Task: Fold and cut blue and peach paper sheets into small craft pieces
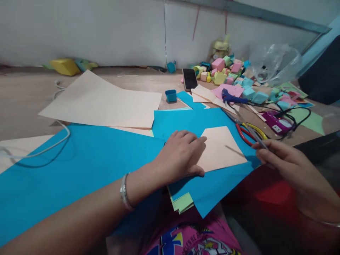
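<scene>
My left hand lies palm down with its fingers slightly bent, pressing on the left part of a peach paper piece. That piece rests on a large blue sheet. Off the paper's right side, my right hand is closed around a slim grey pencil-like stick, held up at a slant. Its far end points away from me, above the red-and-yellow-handled scissors. Several pale green sheets peek out below the blue sheet near my lap.
A big peach sheet lies at the left, near a white cable. Farther back are a small blue paper box and a phone. At right sit a blue glue gun, a purple device and a heap of paper cubes.
</scene>
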Available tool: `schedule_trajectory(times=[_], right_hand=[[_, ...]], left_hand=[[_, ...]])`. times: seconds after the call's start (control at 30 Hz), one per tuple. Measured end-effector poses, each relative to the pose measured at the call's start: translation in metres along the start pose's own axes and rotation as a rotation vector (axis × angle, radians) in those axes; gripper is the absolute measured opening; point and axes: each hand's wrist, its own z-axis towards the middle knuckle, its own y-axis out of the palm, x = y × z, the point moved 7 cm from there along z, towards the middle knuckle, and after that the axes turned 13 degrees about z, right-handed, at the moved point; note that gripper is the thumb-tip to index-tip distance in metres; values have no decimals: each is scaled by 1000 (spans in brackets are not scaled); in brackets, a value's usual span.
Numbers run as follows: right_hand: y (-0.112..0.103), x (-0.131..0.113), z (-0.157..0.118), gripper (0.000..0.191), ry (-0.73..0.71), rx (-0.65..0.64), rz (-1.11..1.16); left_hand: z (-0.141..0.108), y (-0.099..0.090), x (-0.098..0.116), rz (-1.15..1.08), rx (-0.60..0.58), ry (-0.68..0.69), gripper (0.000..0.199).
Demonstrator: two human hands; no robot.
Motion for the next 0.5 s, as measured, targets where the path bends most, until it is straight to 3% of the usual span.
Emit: schedule_trajectory(times=[0.17, 0.27, 0.5], right_hand=[[17, 0, 11, 25, 22, -45, 262], [16, -5, 15, 23, 9, -3, 351], [10, -11, 23, 17, -51, 67, 419]], left_hand=[[1, 1, -14, -97, -35, -153, 95], [-1, 1, -21, -150, -82, -247, 94], [-3, 2, -29, -247, -121, -296, 74]])
